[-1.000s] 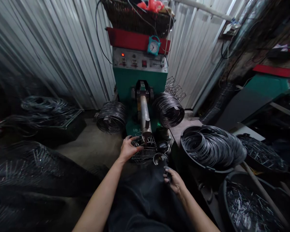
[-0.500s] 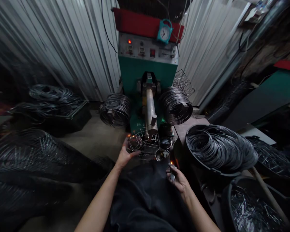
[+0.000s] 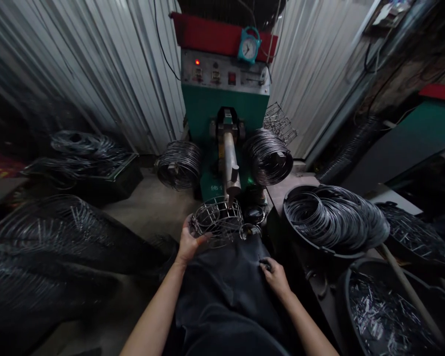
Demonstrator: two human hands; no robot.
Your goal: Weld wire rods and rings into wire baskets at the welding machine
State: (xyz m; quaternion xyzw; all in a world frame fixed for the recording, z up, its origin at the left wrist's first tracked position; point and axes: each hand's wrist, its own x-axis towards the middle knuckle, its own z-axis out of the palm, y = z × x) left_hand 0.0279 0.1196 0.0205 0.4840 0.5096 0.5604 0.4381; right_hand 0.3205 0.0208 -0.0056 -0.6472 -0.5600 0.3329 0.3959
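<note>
Turned since the earlier frame, our wire basket [image 3: 219, 218] showed more of its barred side, held at twelve o'clock from our lap [image 3: 226, 296], its longer axis running nine to three; we could not tell where its mouth faced. Floor [image 3: 157, 205] left room at ten o'clock, while a metal cup [image 3: 241, 230] crowded its four o'clock edge and a steel arm [image 3: 230, 155] overhung one. Our left hand [image 3: 190, 242] gripped its nine-o'clock side, thumb nearer us. At four, our right hand [image 3: 276, 276] curled closed on small dark pieces [image 3: 266, 264].
</note>
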